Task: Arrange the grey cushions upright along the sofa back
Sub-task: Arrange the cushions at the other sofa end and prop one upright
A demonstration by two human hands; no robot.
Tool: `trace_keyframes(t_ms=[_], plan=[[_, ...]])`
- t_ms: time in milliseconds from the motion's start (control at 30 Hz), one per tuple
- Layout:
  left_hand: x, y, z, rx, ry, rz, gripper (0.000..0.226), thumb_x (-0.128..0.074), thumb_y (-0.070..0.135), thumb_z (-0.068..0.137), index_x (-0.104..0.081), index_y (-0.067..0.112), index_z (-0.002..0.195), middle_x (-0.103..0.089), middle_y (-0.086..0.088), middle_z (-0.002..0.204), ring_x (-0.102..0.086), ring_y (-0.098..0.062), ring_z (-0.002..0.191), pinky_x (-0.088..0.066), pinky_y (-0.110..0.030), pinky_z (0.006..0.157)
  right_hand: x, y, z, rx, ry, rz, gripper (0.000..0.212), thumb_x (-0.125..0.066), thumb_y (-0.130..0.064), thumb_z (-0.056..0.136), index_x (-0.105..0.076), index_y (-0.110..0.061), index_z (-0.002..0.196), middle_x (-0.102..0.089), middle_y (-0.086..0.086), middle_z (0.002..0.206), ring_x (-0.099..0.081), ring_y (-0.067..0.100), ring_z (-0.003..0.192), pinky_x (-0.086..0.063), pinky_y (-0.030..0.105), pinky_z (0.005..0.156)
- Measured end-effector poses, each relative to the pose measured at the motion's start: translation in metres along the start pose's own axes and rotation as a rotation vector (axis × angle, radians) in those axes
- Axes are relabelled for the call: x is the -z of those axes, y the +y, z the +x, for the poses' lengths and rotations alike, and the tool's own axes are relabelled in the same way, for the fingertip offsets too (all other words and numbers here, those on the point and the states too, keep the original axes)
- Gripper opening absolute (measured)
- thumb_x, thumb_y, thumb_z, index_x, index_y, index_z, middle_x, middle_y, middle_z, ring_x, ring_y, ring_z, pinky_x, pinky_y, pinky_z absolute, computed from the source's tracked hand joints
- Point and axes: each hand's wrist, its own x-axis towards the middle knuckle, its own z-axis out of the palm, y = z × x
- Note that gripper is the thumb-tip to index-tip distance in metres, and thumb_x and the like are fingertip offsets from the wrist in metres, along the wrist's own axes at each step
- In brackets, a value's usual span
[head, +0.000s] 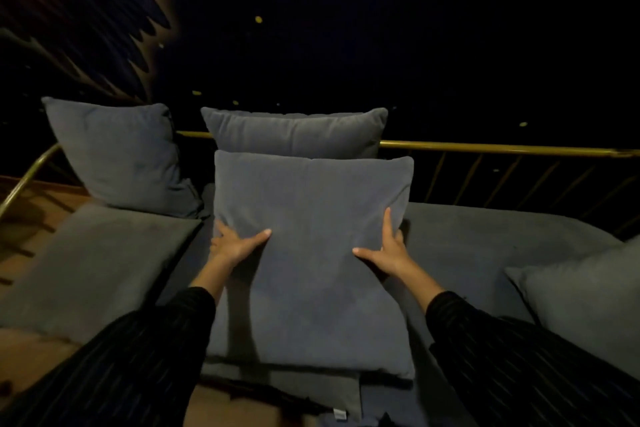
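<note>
A large grey cushion (311,253) is held in front of me over the sofa seat, its face towards me. My left hand (235,243) grips its left edge and my right hand (384,250) grips its right edge, thumbs on the front. Behind it a second grey cushion (294,132) stands upright against the gold rail of the sofa back (502,148). A third grey cushion (117,156) leans upright at the back left corner. Another grey cushion (588,305) lies tilted at the right, and one (90,270) lies flat at the left.
The grey seat pad (485,239) stretches to the right behind the held cushion. A curved gold rail (24,180) bounds the left end, with a wooden floor (27,218) beyond. A dark wall with gold specks rises behind the sofa.
</note>
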Motion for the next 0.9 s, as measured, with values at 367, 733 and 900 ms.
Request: trace_keyframes(t_ms=[367,733,900], plan=[[-0.197,0.089,-0.153,-0.735,0.146,0.262,0.059,-0.063,-0.004,0.075,-0.051,-0.002,0.133,-0.046,-0.024,0.14,-0.037,-0.043,0.138,-0.013,-0.06,0.119,0.086,0.09,-0.053,-0.064,0.125,0.073,0.066,-0.069,-0.015,0.087,-0.042,-0.022,0.146,-0.048,0.009,0.147,-0.05,0.027,0.129,-0.043,0.028,0.098],[-0.449,0.171,-0.266,-0.926,-0.771,0.588,0.064,-0.061,0.026,0.096,-0.035,0.003,0.149,-0.039,-0.021,0.152,-0.037,-0.037,0.141,-0.032,-0.04,0.113,0.23,0.278,-0.183,-0.8,1.32,0.315,0.077,-0.072,-0.022,0.082,-0.034,0.008,0.142,-0.04,0.032,0.14,-0.036,0.046,0.132,-0.021,0.042,0.109],[-0.56,0.211,-0.299,-0.892,-0.874,0.701,0.081,-0.064,0.041,0.093,-0.026,0.003,0.154,-0.033,-0.019,0.158,-0.034,-0.037,0.145,-0.032,-0.042,0.114,0.268,0.352,-0.198,-0.851,1.33,0.625,0.103,-0.073,-0.034,0.082,-0.008,-0.001,0.153,-0.015,0.022,0.16,-0.012,0.038,0.148,-0.017,0.044,0.119]])
